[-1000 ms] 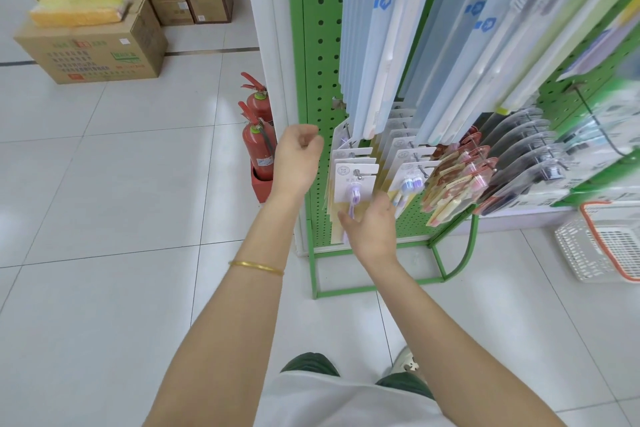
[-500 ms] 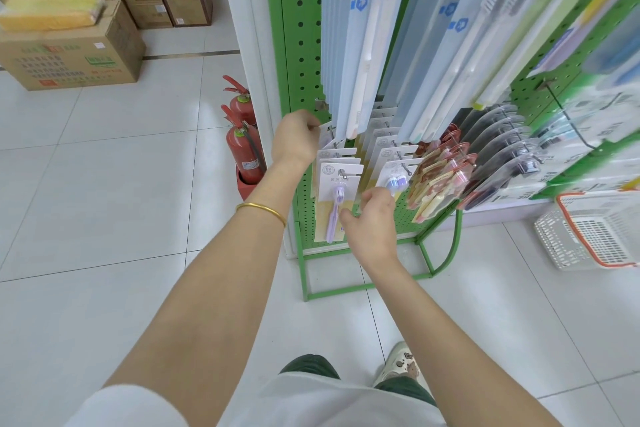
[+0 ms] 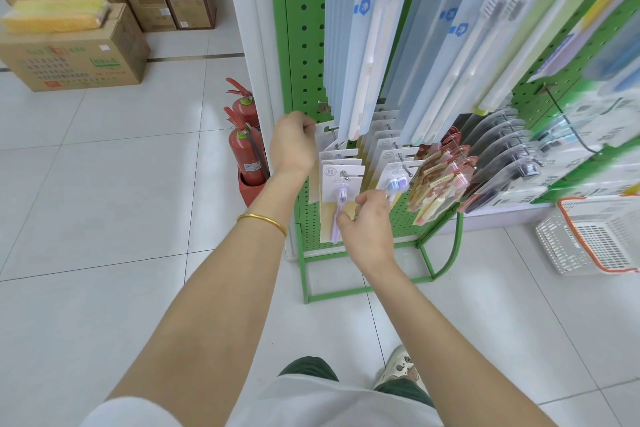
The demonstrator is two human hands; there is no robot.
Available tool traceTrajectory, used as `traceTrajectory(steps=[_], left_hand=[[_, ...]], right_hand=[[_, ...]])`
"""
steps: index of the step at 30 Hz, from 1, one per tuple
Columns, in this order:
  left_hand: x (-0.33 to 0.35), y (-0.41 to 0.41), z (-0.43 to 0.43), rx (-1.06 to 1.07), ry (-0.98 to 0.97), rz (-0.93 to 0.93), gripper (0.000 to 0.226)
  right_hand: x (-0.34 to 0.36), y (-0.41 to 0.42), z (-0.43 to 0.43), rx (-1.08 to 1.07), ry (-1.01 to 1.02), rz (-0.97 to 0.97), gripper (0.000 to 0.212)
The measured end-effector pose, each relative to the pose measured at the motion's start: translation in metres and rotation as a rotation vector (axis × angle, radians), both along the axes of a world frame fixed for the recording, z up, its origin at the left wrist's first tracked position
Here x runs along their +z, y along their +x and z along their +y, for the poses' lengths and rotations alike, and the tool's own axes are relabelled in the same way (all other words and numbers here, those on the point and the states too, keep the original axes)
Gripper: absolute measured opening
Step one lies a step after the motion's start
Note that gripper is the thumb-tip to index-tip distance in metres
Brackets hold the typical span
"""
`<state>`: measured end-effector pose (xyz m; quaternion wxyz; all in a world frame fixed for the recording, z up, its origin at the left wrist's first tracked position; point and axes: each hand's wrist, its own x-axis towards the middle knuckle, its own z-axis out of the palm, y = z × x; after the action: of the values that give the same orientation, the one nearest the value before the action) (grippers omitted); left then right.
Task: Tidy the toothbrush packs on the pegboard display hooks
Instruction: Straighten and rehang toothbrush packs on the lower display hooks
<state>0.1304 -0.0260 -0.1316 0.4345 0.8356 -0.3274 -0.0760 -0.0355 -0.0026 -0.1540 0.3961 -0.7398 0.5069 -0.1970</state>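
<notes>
Head view looks down over two bare forearms to a floor of white tiles (image 3: 104, 218), which fills most of the frame. At upper centre and right stands the green pegboard display (image 3: 304, 45), and its frame rests on the floor at centre. Long blue toothbrush packs (image 3: 367, 28) hang in rows across the top of it. Brown cartons (image 3: 76, 59) are stacked at upper left, one of them with a yellow bundle on top. A white basket (image 3: 588, 239) with an orange handle sits on the floor at the right edge. Two red fire extinguishers (image 3: 247, 159) stand just beside the left side of the display.

Below the long packs, at centre of the frame, short white toothbrush packs hang on hooks, one behind another. The left hand (image 3: 291, 146) is at the left side of this row. Its fingers are curled and pinch the upper left corner of a rear pack (image 3: 323, 133). The right hand (image 3: 369, 218) is lower, at the right of the front pack (image 3: 341, 184), which carries a purple toothbrush and hangs on its hook (image 3: 343, 174). The thumb and bent fingers hold the lower right edge of this pack. A gold bracelet (image 3: 263, 220) is on the left wrist.
</notes>
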Motion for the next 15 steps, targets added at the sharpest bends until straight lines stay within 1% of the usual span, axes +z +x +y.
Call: traceTrajectory(steps=[4,7,11,13,15], left_hand=[[-0.002,0.002,0.015,0.074,-0.027,0.009,0.025],[-0.008,0.005,0.032,0.160,-0.088,0.063,0.020],[-0.014,0.001,0.063,0.215,-0.198,0.112,0.017],[-0.016,-0.004,0.081,0.244,-0.223,0.142,0.015],[-0.016,-0.012,0.098,0.260,-0.267,0.204,0.013]], right_hand=[[-0.003,0.000,0.002,0.027,0.008,-0.002,0.031],[-0.006,0.001,0.005,0.050,-0.004,0.025,0.024],[-0.016,0.000,0.010,0.132,0.027,0.081,0.014],[-0.021,0.002,0.015,0.185,0.061,0.093,0.014],[-0.023,0.005,0.021,0.237,0.083,0.082,0.021]])
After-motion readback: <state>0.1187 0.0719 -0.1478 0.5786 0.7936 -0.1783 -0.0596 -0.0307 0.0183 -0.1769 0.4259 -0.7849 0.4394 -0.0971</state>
